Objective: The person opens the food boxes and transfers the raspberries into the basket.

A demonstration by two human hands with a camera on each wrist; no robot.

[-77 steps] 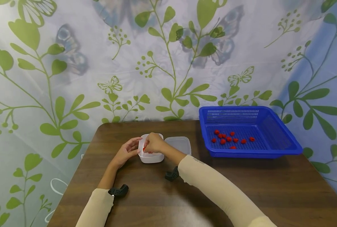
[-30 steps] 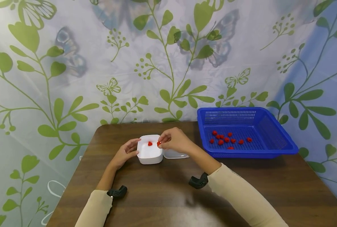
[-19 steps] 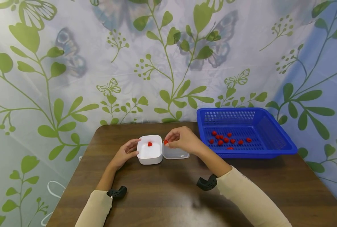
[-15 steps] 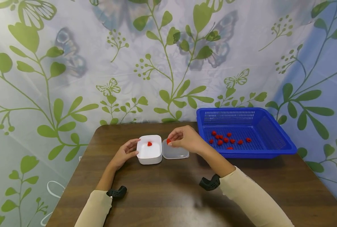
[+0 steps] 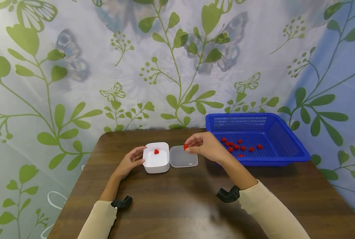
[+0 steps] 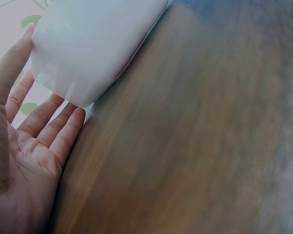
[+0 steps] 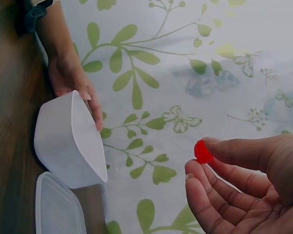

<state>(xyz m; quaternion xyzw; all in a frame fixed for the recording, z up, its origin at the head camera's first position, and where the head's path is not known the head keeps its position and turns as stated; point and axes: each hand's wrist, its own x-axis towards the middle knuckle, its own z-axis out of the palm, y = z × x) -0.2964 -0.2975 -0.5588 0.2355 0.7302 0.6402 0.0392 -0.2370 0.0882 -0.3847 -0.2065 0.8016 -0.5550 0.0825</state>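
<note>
My right hand (image 5: 210, 146) pinches a red raspberry (image 7: 202, 152) between thumb and fingertips, held up above the far right corner of a clear flat lid (image 5: 183, 159). Left of the lid stands a white square box (image 5: 156, 169), without a cover. Inside it lies another raspberry (image 5: 156, 151). My left hand (image 5: 131, 161) rests against the box's left side with relaxed fingers, the thumb by the near corner and fingertips at the rim. In the left wrist view those fingers (image 6: 39, 119) lie spread along the box wall.
A blue perforated basket (image 5: 258, 162) stands at the back right of the brown wooden table (image 5: 165, 205), with several raspberries (image 5: 236, 146) on its floor. Behind the table hangs a leaf-printed cloth (image 5: 129, 66). Both wrists wear black camera mounts (image 5: 228, 195).
My right hand came up out of the box with a raspberry between its fingers and moved right, past the lid's middle. One raspberry stays in the box. My left hand keeps its place.
</note>
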